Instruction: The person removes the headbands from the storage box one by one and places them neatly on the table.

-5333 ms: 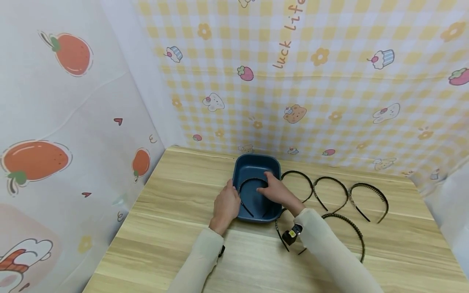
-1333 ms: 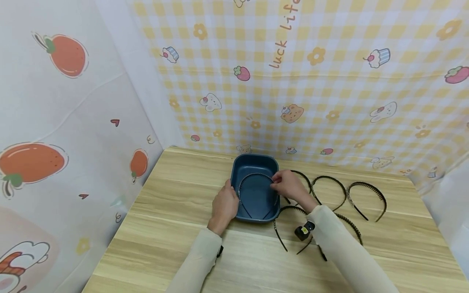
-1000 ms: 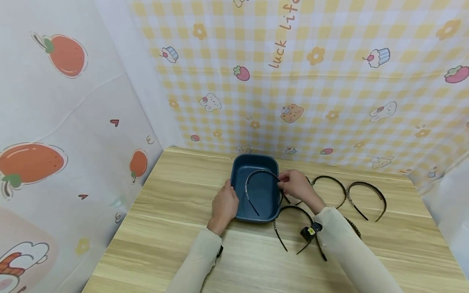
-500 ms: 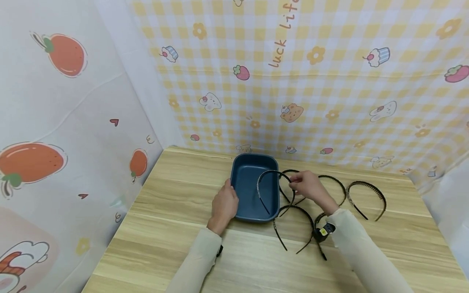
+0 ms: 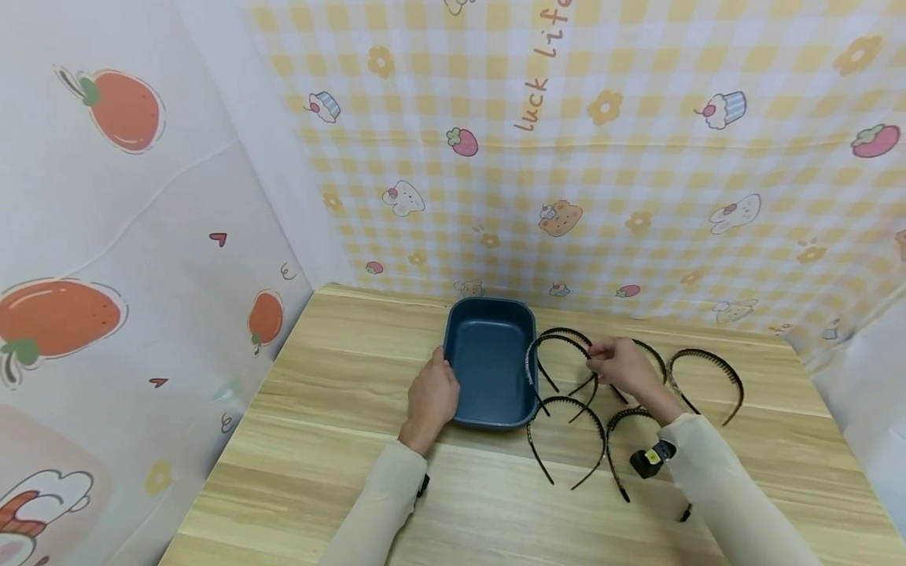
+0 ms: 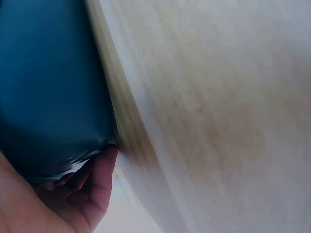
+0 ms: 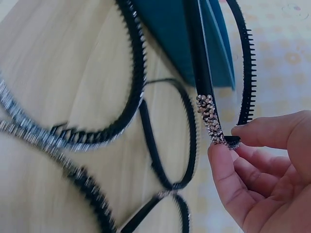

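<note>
My right hand (image 5: 626, 369) pinches a black toothed headband (image 5: 529, 368) between thumb and fingertips. In the right wrist view, the held headband (image 7: 209, 116) shows a cluster of rhinestones right at the fingers. It hangs over the right rim of a dark blue plastic bin (image 5: 488, 369), whose inside is bare. Against the bin's left side, my left hand (image 5: 433, 393) grips the wall; the left wrist view has its curled fingers (image 6: 99, 187) at the edge of the blue bin (image 6: 53, 87).
More headbands lie right of the bin: one (image 5: 566, 331) at the back, one (image 5: 708, 354) far right, one (image 5: 569, 399) in front. Another (image 5: 614, 464) is partly under my right arm. A patterned cloth wall (image 5: 425, 141) backs the wooden table (image 5: 340, 409).
The headband, earlier inside the bin, has been pinched by my right hand and lifted out to the right, over the rim. My left hand stays at the bin.
</note>
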The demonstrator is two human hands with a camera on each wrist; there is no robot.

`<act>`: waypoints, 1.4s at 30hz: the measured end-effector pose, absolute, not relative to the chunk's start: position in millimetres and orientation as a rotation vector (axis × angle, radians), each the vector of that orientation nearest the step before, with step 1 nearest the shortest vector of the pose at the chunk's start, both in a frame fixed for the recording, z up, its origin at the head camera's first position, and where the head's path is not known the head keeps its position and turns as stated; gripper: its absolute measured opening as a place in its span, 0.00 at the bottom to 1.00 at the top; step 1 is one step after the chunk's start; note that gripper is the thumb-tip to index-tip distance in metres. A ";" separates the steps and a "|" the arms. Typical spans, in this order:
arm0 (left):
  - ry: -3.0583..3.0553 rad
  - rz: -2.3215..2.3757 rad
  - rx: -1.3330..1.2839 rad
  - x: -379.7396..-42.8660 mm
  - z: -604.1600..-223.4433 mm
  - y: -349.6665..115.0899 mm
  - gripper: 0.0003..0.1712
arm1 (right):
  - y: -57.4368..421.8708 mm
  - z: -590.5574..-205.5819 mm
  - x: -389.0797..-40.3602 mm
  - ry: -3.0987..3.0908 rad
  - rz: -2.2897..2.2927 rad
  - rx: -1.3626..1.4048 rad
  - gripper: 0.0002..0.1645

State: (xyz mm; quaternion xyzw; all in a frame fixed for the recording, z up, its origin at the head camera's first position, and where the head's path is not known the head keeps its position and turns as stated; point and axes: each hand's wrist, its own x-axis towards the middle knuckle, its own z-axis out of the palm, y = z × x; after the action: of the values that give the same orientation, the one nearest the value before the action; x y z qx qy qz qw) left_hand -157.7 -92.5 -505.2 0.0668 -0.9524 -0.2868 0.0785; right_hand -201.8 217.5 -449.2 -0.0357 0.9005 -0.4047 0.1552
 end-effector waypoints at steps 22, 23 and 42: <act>-2.843 -0.869 0.212 -156.2 -507.1 -92.1 0.20 | 287.3 -470.7 -172.9 2.648 -1.037 -0.018 0.19; -2.844 -0.867 0.214 -156.1 -507.1 -92.2 0.20 | 290.2 -471.4 -171.1 2.654 -1.034 -0.019 0.20; -2.864 -0.869 0.210 -156.5 -506.1 -92.4 0.21 | 342.5 -473.8 -146.4 2.674 -0.978 0.009 0.20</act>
State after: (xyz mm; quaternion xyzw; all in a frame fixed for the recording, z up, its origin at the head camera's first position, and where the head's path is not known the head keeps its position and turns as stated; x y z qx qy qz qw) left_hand -156.5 -92.4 -506.1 0.0699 -0.9522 -0.2889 0.0704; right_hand -146.4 342.5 -473.8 0.0032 0.9290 -0.3399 0.1466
